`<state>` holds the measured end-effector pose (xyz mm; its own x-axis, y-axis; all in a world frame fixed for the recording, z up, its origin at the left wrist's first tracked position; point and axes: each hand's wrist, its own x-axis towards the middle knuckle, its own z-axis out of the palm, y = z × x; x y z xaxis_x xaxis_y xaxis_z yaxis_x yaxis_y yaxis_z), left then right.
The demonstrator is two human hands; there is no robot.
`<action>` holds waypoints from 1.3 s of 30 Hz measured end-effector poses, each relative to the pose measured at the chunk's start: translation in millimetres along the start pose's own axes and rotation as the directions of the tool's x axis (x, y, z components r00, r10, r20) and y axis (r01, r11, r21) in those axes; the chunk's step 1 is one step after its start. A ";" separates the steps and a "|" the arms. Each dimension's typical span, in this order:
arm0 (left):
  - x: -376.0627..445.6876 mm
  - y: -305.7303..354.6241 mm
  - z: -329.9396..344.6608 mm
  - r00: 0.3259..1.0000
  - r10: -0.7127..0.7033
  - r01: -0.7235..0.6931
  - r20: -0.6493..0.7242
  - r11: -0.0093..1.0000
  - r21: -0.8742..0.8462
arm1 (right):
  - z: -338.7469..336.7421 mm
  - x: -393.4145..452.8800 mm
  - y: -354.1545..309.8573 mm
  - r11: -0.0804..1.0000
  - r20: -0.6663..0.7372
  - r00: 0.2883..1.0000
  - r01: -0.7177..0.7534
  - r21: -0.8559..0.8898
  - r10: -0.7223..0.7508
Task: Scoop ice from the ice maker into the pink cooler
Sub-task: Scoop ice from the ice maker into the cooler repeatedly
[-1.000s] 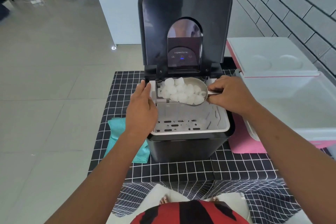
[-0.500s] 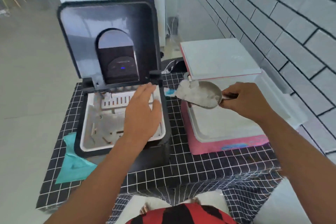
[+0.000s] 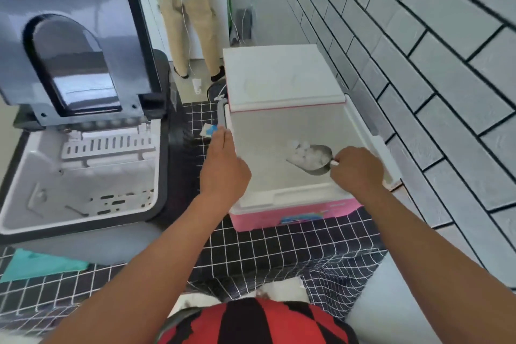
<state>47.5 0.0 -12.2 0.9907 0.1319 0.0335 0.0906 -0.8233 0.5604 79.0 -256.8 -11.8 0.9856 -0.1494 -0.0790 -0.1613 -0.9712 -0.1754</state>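
— Holding anything, that right hand [image 3: 356, 172]?
— Yes, its fingers are curled tight around the handle of a metal scoop [image 3: 315, 160] heaped with ice [image 3: 304, 152]. The scoop sits just beyond the fingertips, down inside the open pink cooler [image 3: 293, 213], tipped toward the far left.
— And the left hand [image 3: 224, 167]?
— Flat, fingers straight and together, gripping nothing. It rests along the cooler's left rim, and a small blue-and-white packet [image 3: 209, 130] lies at its fingertips.
— Further out?
— The cooler's white lid [image 3: 282, 75] stands open behind. Left of the left hand, the ice maker [image 3: 81, 165] sits with its lid up on a black checked cloth [image 3: 268, 246]. A teal rag [image 3: 39, 264] lies near its front corner.
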 end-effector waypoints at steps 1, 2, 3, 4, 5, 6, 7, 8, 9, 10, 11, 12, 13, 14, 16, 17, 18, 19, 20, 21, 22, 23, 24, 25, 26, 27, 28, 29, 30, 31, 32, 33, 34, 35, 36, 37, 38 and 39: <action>-0.6 -1.3 1.2 1.000 0.006 -0.005 -0.019 1.000 0.017 | 4.3 1.5 0.1 0.999 -0.008 1.000 -0.008 -0.032 0.008; -1.3 -3.2 2.3 0.999 0.012 -0.010 -0.032 0.999 0.039 | 7.3 3.9 -0.5 0.998 -0.014 1.000 -0.013 -0.057 0.012; -2.0 -5.4 3.2 0.999 0.011 -0.009 -0.044 0.999 0.047 | 9.3 7.0 -1.7 0.997 -0.018 1.000 -0.018 -0.069 0.017; -2.4 -6.6 4.2 0.999 0.005 -0.003 -0.052 0.999 0.046 | 10.9 9.8 -3.0 0.997 -0.016 1.000 -0.023 -0.072 0.022; -3.0 -7.7 5.3 0.998 -0.001 0.004 -0.061 0.999 0.042 | 12.0 11.8 -4.3 0.997 -0.013 1.000 -0.027 -0.067 0.026; -3.3 -8.3 6.4 0.998 -0.002 0.005 -0.070 0.999 0.041 | 13.3 13.3 -5.2 0.997 -0.010 1.000 -0.030 -0.064 0.029; -3.2 -8.4 6.9 0.997 -0.001 0.004 -0.080 0.999 0.040 | 14.6 14.4 -5.5 0.998 -0.007 0.999 -0.033 -0.060 0.033; -2.7 -8.2 7.0 0.996 0.000 0.004 -0.087 0.999 0.038 | 15.9 15.2 -5.1 0.998 -0.006 0.999 -0.033 -0.056 0.033; -2.2 -8.1 6.7 0.996 -0.002 0.005 -0.092 0.999 0.032 | 17.1 15.8 -4.2 0.998 -0.010 1.000 -0.029 -0.050 0.029; -2.2 -8.1 6.7 0.995 -0.004 0.006 -0.097 1.000 0.026 | 18.1 16.2 -3.3 0.999 -0.019 1.000 -0.024 -0.046 0.023; -2.6 -8.1 6.9 0.995 -0.004 0.007 -0.100 1.000 0.023 | 18.5 16.6 -2.6 0.999 -0.028 0.999 -0.020 -0.042 0.018; -2.8 -8.2 7.2 0.995 -0.004 0.006 -0.102 1.000 0.023 | 18.7 16.7 -2.2 0.999 -0.033 0.999 -0.015 -0.038 0.014; -2.6 -8.4 7.3 0.995 -0.002 0.005 -0.102 1.000 0.026 | 18.9 16.7 -2.2 0.999 -0.035 0.999 -0.010 -0.031 0.008; -1.9 -8.6 7.5 0.995 0.001 0.002 -0.103 1.000 0.030 | 19.2 16.5 -2.1 1.000 -0.035 0.999 -0.006 -0.024 0.005; -1.6 -8.8 7.6 0.995 0.005 -0.001 -0.101 0.999 0.044 | 19.5 15.4 -1.6 1.000 -0.033 0.999 -0.002 -0.005 0.002; -1.8 -8.6 7.3 0.995 0.009 -0.003 -0.100 0.999 0.054 | 19.7 14.8 -1.0 1.000 -0.039 0.999 0.005 0.011 -0.005; -2.0 -8.0 6.9 0.995 0.015 -0.008 -0.095 0.998 0.070 | 19.8 14.4 -0.4 0.999 -0.048 0.999 0.019 0.032 -0.017; -1.9 -7.2 5.9 0.996 0.024 -0.016 -0.085 0.996 0.093 | 19.4 13.7 0.1 0.998 -0.058 0.998 0.035 0.055 -0.032; -1.4 -6.5 3.7 0.997 0.037 -0.029 -0.067 0.993 0.118 | 18.4 13.0 0.1 0.996 -0.068 0.997 0.052 0.079 -0.047; -0.3 -5.9 -0.2 0.998 0.053 -0.047 -0.041 0.990 0.135 | 16.8 12.1 0.1 0.992 -0.078 0.995 0.073 0.103 -0.065; 1.0 -5.7 -6.1 0.998 0.066 -0.065 -0.004 0.989 0.136 | 14.8 10.8 -0.4 0.987 -0.089 0.992 0.096 0.126 -0.085; 2.2 -5.6 -14.5 0.996 0.078 -0.082 0.031 0.990 0.113 | 12.3 9.1 -1.4 0.982 -0.101 0.989 0.120 0.146 -0.106; 2.8 -6.1 -24.4 0.994 0.095 -0.099 0.053 0.992 0.075 | 9.5 6.9 -3.5 0.976 -0.115 0.985 0.145 0.163 -0.127; 2.2 -7.8 -35.7 0.992 0.118 -0.120 0.053 0.992 0.036 | 6.0 4.0 -7.7 0.969 -0.126 0.981 0.169 0.182 -0.148; 1.0 -10.5 -47.9 0.989 0.143 -0.143 0.032 0.990 0.016 | 1.6 0.8 -14.4 0.960 -0.136 0.976 0.193 0.204 -0.168; -0.4 -14.3 -60.8 0.986 0.165 -0.165 -0.006 0.986 0.011 | -4.2 -3.4 -23.2 0.948 -0.149 0.971 0.220 0.229 -0.189; -1.8 -19.7 -74.1 0.982 0.180 -0.180 -0.057 0.984 0.011 | -11.2 -7.6 -34.7 0.932 -0.165 0.962 0.254 0.257 -0.217; -2.8 -26.9 -87.8 0.976 0.186 -0.186 -0.109 0.982 0.010 | -19.4 -12.1 -48.3 0.912 -0.183 0.952 0.291 0.287 -0.246; -4.1 -36.4 -101.1 0.971 0.182 -0.183 -0.153 0.983 0.011 | -28.5 -16.4 -63.2 0.890 -0.195 0.942 0.323 0.321 -0.271; -5.6 -47.7 -113.8 0.968 0.168 -0.169 -0.186 0.986 0.009 | -38.1 -20.6 -79.2 0.870 -0.196 0.936 0.346 0.350 -0.294; -7.6 -61.5 -125.8 0.967 0.145 -0.147 -0.211 0.989 0.004 | -47.2 -24.8 -95.9 0.859 -0.185 0.931 0.362 0.362 -0.314; -9.9 -77.1 -137.5 0.966 0.114 -0.117 -0.230 0.993 -0.003 | -55.9 -29.1 -113.2 0.858 -0.165 0.927 0.375 0.352 -0.338; -13.3 -93.5 -148.4 0.965 0.078 -0.083 -0.250 0.997 -0.010 | -64.1 -34.3 -130.9 0.861 -0.140 0.921 0.389 0.328 -0.363; -17.6 -111.2 -158.5 0.962 0.045 -0.050 -0.269 0.999 -0.014 | -71.6 -40.3 -149.0 0.862 -0.114 0.914 0.406 0.304 -0.390; -22.2 -129.5 -168.5 0.958 0.020 -0.023 -0.287 1.000 -0.007 | -78.2 -46.7 -167.9 0.857 -0.091 0.902 0.430 0.286 -0.422; -26.5 -147.8 -177.8 0.954 -0.002 0.006 -0.301 1.000 0.013 | -83.9 -53.2 -186.5 0.847 -0.072 0.887 0.457 0.272 -0.455; -29.8 -165.9 -186.3 0.952 -0.030 0.044 -0.304 0.998 0.039 | -89.0 -59.4 -204.8 0.834 -0.050 0.870 0.486 0.262 -0.491; -32.1 -182.6 -194.0 0.954 -0.067 0.092 -0.292 0.993 0.073 | -93.3 -65.2 -222.6 0.815 -0.017 0.844 0.523 0.252 -0.536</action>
<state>-20.6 253.2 44.9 0.9094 0.3421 0.2367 0.1881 -0.8456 0.4995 55.4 -48.3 123.9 0.9190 0.3918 0.0436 0.3711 -0.8224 -0.4312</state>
